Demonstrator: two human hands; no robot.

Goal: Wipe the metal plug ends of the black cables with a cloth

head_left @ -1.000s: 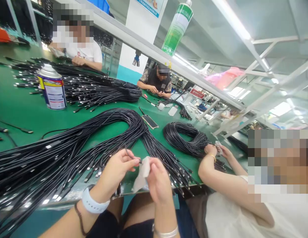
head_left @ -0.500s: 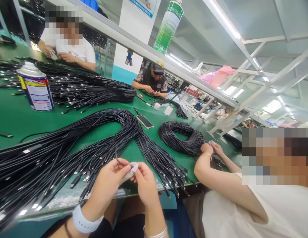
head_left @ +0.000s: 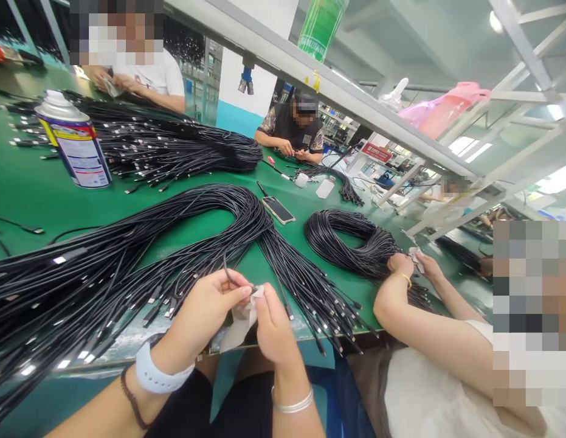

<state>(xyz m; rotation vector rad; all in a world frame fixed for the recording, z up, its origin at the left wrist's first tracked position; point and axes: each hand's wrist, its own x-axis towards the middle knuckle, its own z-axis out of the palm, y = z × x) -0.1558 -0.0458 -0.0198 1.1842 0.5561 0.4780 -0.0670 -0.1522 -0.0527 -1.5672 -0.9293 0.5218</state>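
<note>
My left hand (head_left: 210, 307), with a pale watch on its wrist, pinches a black cable (head_left: 228, 267) near its end. Close against it, my right hand (head_left: 274, 322) grips a whitish cloth (head_left: 242, 322) at the cable's end; the cloth hangs down between both hands. The connector itself is hidden by fingers and cloth. Behind my hands, a large bundle of black cables (head_left: 205, 204) bends in an arch over the green table (head_left: 182, 243), its connector ends fanning out toward the front edge on both sides.
A coiled cable bundle (head_left: 328, 243) lies to the right, beside a co-worker's hands (head_left: 401, 264). A phone (head_left: 278, 209) lies behind the arch. At the back left stand a spray can (head_left: 75, 143) and another cable bundle (head_left: 173, 146). Two more people sit across the table.
The cloth now hangs lower and more unfolded between my hands. The view has shifted, so the table's things appear a little further right. The co-worker's hands at the right still hold a cloth.
</note>
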